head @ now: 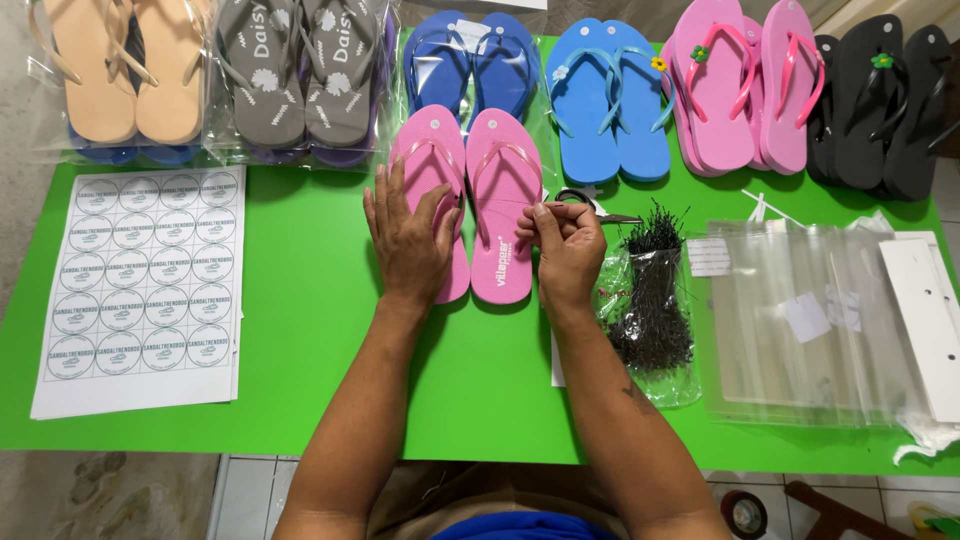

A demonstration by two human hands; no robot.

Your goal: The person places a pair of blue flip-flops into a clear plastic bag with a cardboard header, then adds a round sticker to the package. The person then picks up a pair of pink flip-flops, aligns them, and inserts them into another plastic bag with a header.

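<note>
From the head camera, a pair of pink foam flip-flops (pixel 470 200) lies soles down in the middle of the bright green table (pixel 300 300), toes pointing away from the person. The left hand (pixel 408 240) rests flat and spread on the left-hand sandal of that pair, fingers unclenched, pressing it down rather than gripping it. The right hand (pixel 565 245) sits at the right edge of the right-hand sandal, thumb and forefinger pinched together at the sandal's side; something very thin may be caught between them, but it is too small to tell. Just right of the pink pair, near the right hand, lie small black-handled scissors (pixel 590 205) and a clear bag of thin black plastic ties (pixel 650 300); further right of the pair is a stack of clear plastic sleeves (pixel 800 320). Left of the pair sits a white sheet of round stickers (pixel 140 290). Beyond the pair, along the table's far edge, lie blue flip-flops (pixel 470 65), more pink ones (pixel 740 85) and black ones (pixel 880 100). The sandals look light, soft and bendable, slightly grippy; I judge them best held by the sole's edge or the strap, which flexes easily.
</note>
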